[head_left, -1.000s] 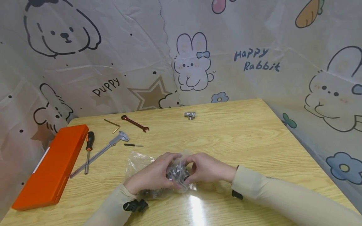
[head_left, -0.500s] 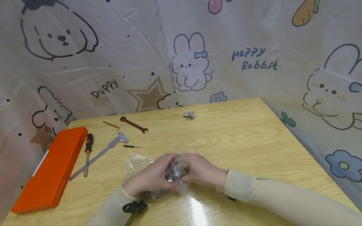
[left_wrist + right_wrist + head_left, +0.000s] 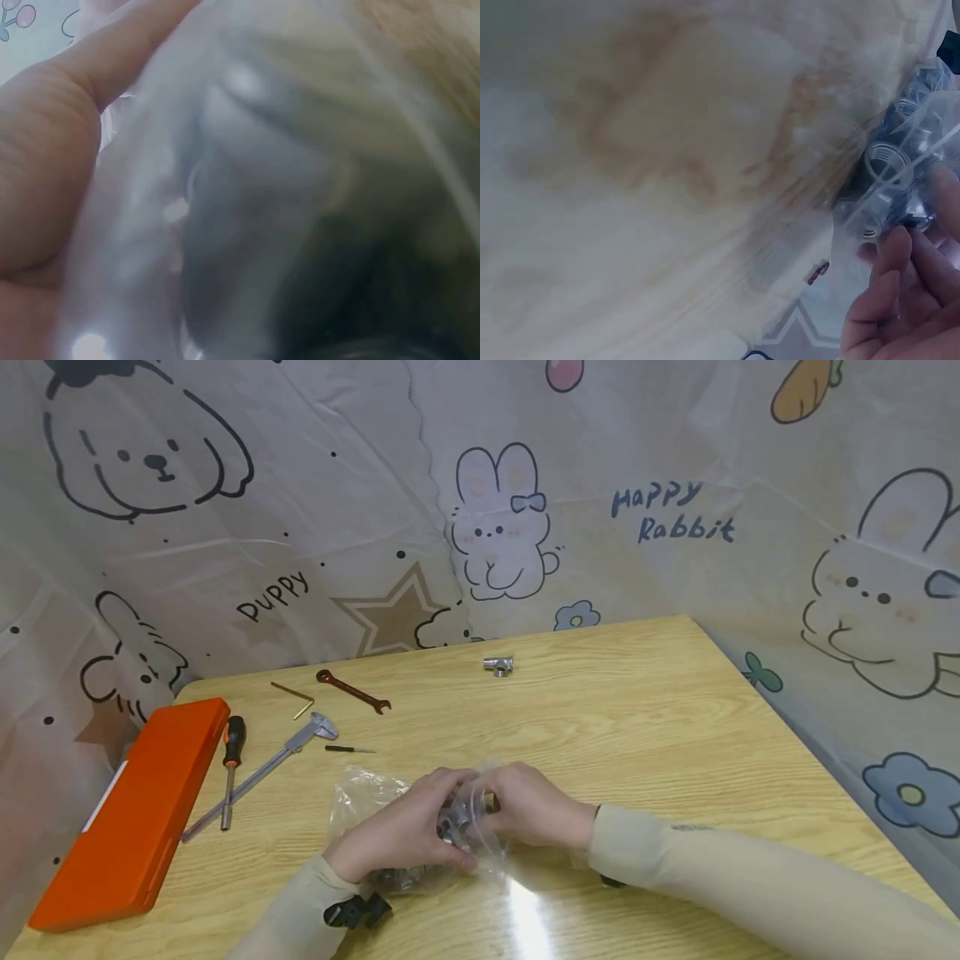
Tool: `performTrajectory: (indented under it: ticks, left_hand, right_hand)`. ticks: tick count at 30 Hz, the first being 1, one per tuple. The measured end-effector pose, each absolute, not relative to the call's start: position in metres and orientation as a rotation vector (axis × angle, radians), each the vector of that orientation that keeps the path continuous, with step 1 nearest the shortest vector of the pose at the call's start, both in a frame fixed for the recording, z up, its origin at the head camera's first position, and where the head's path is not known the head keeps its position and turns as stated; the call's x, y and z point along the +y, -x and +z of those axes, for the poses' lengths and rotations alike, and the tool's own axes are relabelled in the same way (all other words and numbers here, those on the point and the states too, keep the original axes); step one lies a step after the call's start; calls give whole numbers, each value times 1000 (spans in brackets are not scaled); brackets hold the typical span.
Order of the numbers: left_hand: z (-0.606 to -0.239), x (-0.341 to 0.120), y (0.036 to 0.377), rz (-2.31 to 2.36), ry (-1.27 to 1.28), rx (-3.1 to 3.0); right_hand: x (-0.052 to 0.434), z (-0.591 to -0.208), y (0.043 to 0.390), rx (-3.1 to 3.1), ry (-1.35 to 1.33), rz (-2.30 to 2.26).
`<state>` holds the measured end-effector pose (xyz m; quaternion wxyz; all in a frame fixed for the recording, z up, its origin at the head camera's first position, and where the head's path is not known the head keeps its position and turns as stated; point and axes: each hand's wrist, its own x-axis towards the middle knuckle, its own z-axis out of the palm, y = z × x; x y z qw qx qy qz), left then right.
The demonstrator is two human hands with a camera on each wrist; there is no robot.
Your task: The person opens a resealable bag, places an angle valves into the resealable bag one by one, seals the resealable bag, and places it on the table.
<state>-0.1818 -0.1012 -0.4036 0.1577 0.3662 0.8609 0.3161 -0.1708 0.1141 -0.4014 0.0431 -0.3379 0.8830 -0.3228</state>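
Two hands (image 3: 405, 835) (image 3: 528, 806) and one clear bag (image 3: 360, 793) of fittings (too bunched to be counted) are seen near the desk's front edge. One case (image 3: 127, 810), one screwdriver (image 3: 231, 760), one caliper (image 3: 277, 760), one wrench (image 3: 352, 690), one hex key (image 3: 296, 697) and one loose fitting (image 3: 498, 666) are counted.

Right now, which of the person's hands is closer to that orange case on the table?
Left. The left hand grips the clear bag on the orange case's side; the right hand holds the bag's far side.
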Motion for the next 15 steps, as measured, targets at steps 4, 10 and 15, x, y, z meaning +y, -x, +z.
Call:
performTrajectory:
  ticks: [4,10,15]
  left_hand:
    - [-405,-102,182,917,-1050,2465]
    - [-405,-102,182,923,-1045,2461]
    - [-405,-100,182,927,-1031,2454]
  right_hand:
    - [106,-403,172,2729,1007,-1002]
    - [108,-398,170,2713,989,-973]
    - [132,-378,172,2712,998,-849]
